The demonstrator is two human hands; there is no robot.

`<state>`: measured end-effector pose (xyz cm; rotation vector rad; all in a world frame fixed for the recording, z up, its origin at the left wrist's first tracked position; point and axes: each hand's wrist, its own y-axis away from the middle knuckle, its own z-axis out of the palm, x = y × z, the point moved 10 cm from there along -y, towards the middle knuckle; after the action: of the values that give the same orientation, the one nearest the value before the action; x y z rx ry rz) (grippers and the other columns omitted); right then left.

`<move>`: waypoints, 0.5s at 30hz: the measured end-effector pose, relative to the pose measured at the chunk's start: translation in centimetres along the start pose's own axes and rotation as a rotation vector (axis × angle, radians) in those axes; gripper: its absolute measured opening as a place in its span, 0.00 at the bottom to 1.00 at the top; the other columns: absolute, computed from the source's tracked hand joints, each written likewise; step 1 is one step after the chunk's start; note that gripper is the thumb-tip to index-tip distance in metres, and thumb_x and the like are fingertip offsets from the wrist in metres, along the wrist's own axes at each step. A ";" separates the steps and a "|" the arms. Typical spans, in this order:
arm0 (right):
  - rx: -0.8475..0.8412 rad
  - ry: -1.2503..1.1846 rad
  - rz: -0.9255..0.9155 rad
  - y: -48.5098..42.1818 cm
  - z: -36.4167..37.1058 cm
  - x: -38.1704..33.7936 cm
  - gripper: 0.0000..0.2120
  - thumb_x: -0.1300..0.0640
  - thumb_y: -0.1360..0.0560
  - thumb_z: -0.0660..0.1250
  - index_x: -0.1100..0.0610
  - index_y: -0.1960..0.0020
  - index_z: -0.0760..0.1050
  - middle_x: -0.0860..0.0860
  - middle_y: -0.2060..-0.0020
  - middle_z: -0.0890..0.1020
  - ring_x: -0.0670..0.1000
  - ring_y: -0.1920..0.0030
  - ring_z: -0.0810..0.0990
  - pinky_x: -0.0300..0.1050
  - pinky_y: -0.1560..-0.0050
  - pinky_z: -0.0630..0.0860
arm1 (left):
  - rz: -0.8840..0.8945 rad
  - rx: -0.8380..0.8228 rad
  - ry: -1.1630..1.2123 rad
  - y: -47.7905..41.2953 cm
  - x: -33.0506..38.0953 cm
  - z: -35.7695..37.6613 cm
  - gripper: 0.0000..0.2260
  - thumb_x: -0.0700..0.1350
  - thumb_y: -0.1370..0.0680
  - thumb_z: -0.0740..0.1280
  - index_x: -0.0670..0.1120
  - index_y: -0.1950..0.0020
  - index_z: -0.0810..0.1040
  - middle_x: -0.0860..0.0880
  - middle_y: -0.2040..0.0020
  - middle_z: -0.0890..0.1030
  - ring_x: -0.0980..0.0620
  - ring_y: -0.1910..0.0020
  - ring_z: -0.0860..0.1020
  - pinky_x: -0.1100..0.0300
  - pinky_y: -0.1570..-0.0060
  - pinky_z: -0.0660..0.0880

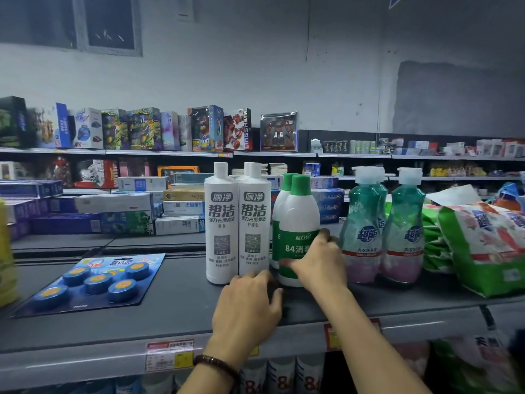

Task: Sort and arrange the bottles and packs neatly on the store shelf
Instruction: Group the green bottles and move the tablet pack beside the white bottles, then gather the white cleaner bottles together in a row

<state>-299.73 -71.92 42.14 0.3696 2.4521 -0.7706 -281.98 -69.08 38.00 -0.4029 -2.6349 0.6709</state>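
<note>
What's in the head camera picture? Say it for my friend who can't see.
A person's right hand grips a green-capped bottle on a grey shelf, while the left hand rests by tall white bottles. Teal pump bottles and green bags sit to the right; a blue pack of discs lies to the left.

Yellow item point(5, 251), left edge: cut off, blurred, kind unclear.
Rear white bottle point(246, 168): only cap shows behind two others.
Rear green-capped bottle point(279, 207): mostly hidden by front green-capped bottle point(301, 214), whose label the right hand point(318, 260) partly covers.
Lower-shelf bottles point(281, 376): cut by bottom edge.
Price tags point(169, 355): unreadable.
Far-shelf goods point(360, 147), right: too small to tell.
</note>
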 end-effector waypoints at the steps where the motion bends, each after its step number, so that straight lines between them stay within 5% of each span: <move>1: -0.004 -0.005 -0.007 -0.2 0.2 -0.2 0.47 0.35 0.38 0.83 0.59 0.33 0.64 0.59 0.40 0.76 0.62 0.40 0.80 0.53 0.43 0.78 | -0.003 0.000 0.002 0.0 -0.1 0.1 0.13 0.61 0.18 0.60 0.55 0.42 0.78 0.53 0.47 0.83 0.48 0.48 0.77 0.50 0.47 0.78; 15: -0.052 -0.046 -0.048 -0.5 1.0 -0.6 0.44 0.44 0.34 0.84 0.62 0.31 0.63 0.60 0.39 0.74 0.62 0.41 0.80 0.52 0.44 0.77 | -0.033 0.021 0.070 0.1 -0.4 -0.2 0.14 0.60 0.19 0.63 0.55 0.42 0.82 0.55 0.47 0.82 0.52 0.46 0.77 0.55 0.47 0.78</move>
<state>-299.05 -73.01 42.00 0.2722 2.4407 -0.7261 -281.51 -69.14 37.96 -0.3693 -2.5609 0.6619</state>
